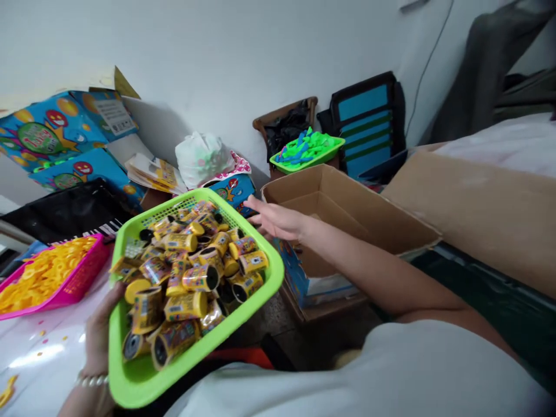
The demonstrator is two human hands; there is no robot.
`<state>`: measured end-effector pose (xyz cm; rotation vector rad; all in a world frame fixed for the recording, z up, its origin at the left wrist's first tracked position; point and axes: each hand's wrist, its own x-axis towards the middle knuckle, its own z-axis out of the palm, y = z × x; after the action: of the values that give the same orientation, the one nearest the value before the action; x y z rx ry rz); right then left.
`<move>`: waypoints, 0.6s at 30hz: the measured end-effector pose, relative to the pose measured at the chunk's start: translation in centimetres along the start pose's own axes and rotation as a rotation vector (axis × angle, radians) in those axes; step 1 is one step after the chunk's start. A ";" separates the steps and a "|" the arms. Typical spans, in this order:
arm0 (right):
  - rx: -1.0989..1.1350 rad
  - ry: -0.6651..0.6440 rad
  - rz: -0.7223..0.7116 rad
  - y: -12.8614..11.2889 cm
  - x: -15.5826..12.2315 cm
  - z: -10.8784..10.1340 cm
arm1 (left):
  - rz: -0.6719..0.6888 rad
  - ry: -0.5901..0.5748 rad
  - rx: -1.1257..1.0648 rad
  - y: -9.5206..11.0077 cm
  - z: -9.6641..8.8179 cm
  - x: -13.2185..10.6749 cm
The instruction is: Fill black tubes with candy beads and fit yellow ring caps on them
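My left hand [101, 333] grips the near left rim of a lime green basket [143, 379], holding it tilted above the table edge. The basket is heaped with several small yellow wrapped cylinders [191, 272]. My right hand [275, 219] reaches past the basket's far corner, fingers stretched out and apart, holding nothing. It hovers beside the near edge of an open cardboard box [347, 208] and close to a small blue printed box [234, 191].
A pink basket of yellow rings [47, 275] sits on the white table at left. Blue printed cartons [52, 133], a black bag [65, 211] and a white plastic bag [202, 156] stand behind. A second green basket with blue and green pieces [306, 150] rests further back. A large cardboard flap [490, 214] is at right.
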<state>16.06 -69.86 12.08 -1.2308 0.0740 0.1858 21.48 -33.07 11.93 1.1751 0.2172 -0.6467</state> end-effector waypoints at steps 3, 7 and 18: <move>0.070 -0.041 -0.011 0.0 0.1 0.7 | 0.068 0.009 -0.050 -0.2 3.1 1.7; 0.184 -0.058 0.117 -0.3 -1.2 -0.8 | 0.104 -0.079 -0.036 -0.5 6.7 3.4; 0.165 0.512 0.217 -0.3 -7.0 -4.7 | -0.008 -0.580 0.003 -1.5 12.2 10.4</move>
<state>9.44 -75.13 11.86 -1.0789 0.6563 0.0467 26.85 -48.20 10.50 0.9453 -0.2699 -0.9646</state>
